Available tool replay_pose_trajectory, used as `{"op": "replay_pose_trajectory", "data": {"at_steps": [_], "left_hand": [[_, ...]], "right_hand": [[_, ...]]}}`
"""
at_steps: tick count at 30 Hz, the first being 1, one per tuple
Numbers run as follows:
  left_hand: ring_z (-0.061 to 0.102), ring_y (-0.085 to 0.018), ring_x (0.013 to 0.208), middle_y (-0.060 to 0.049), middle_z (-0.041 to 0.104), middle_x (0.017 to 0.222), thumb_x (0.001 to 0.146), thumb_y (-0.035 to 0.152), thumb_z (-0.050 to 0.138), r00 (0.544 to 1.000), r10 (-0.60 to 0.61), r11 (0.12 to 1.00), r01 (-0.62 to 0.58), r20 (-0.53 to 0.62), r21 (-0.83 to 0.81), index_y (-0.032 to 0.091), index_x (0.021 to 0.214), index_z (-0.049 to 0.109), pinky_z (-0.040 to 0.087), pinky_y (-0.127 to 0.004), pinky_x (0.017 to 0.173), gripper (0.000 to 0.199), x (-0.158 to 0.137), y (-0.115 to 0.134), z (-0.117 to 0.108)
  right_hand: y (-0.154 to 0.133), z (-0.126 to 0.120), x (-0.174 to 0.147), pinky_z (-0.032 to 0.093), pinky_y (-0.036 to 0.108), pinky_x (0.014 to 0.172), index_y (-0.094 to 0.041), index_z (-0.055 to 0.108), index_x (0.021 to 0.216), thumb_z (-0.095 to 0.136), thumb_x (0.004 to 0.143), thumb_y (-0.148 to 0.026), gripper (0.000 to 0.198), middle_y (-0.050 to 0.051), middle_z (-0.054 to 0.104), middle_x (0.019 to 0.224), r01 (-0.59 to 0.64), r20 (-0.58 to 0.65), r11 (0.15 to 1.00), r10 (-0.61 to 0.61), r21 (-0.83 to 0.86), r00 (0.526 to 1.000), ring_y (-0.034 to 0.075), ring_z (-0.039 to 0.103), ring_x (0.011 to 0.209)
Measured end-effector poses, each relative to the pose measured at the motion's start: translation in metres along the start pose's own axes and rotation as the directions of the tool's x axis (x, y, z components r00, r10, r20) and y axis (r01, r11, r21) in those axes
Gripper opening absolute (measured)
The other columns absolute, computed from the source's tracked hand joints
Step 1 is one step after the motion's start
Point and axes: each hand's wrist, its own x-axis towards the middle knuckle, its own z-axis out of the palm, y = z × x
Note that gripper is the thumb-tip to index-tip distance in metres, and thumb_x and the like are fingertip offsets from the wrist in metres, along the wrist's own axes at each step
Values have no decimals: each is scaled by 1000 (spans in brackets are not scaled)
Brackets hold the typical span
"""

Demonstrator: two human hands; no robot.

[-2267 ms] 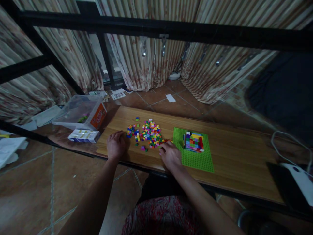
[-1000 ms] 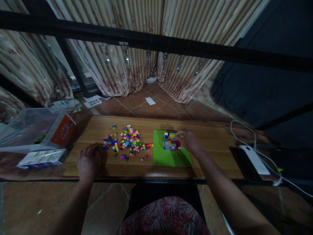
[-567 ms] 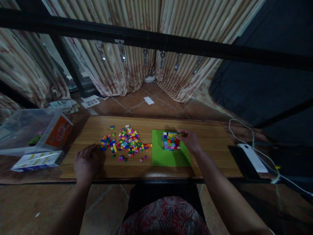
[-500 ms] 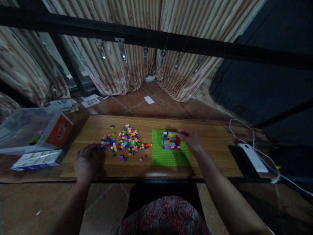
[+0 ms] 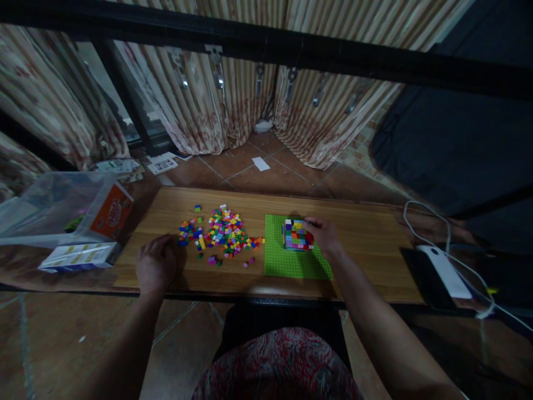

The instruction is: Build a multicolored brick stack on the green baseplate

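Observation:
On the green baseplate (image 5: pixel 275 261) stands a low rectangular build of multicoloured toy bricks (image 5: pixel 297 236), with a white brick at its far left corner. My right hand (image 5: pixel 325 236) is at the far right corner of this build, thumb and fingers pinched together. Whatever is between those fingertips is too small and dark to make out. My left hand (image 5: pixel 157 261) rests on the tabletop with its fingers curled in, left of the loose bricks (image 5: pixel 227 230). Its palm is turned down, so anything inside is hidden.
The wooden table (image 5: pixel 353 219) also bears a white device on a dark pad (image 5: pixel 443 269) with a cable (image 5: pixel 449 222) at right. A clear plastic bin (image 5: pixel 75 194) with an orange label and a flat box (image 5: pixel 81 255) stand at left. A black bar (image 5: pixel 266 44) crosses above.
The whole view has shifted slightly, so everything sits a little higher and further right. Both hands keep nearly the same places relative to the table and the brick build.

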Motion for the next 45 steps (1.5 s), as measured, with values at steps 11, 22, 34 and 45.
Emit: {"op": "replay_pose_trajectory", "data": {"at_steps": [11, 22, 34, 45], "left_hand": [[58, -27, 107, -12, 67, 114, 83, 19, 41, 999, -38, 999, 38, 14, -34, 14, 104, 68, 41, -43, 100, 35, -2, 1, 2], [58, -25, 104, -10, 68, 112, 83, 20, 41, 999, -48, 999, 48, -6, -23, 16, 101, 68, 43, -40, 97, 33, -2, 2, 2], [58, -25, 102, -10, 68, 110, 84, 18, 42, 999, -33, 998, 32, -29, -56, 16, 98, 68, 42, -40, 96, 30, -4, -2, 8], [57, -25, 103, -7, 69, 111, 83, 16, 43, 998, -54, 998, 53, -21, -30, 18, 101, 69, 43, -39, 95, 31, -6, 0, 6]], "right_hand": [[-1, 0, -1, 50, 31, 67, -17, 72, 84, 75, 57, -41, 37, 3, 71, 78, 22, -28, 999, -22, -24, 999, 17, 64, 68], [-14, -11, -13, 45, 23, 51, -19, 64, 72, 78, 50, -46, 38, -3, 62, 62, -125, -32, 958, 138, 259, 990, 10, 55, 55], [-32, 17, -81, 50, 30, 70, -19, 69, 91, 64, 76, -44, 29, 4, 70, 88, 226, -89, 972, -220, 65, 971, 15, 62, 75], [-33, 95, -115, 49, 32, 77, -21, 68, 92, 51, 88, -29, 20, 6, 68, 92, 563, 411, 794, -444, -232, 796, 19, 63, 84]]}}
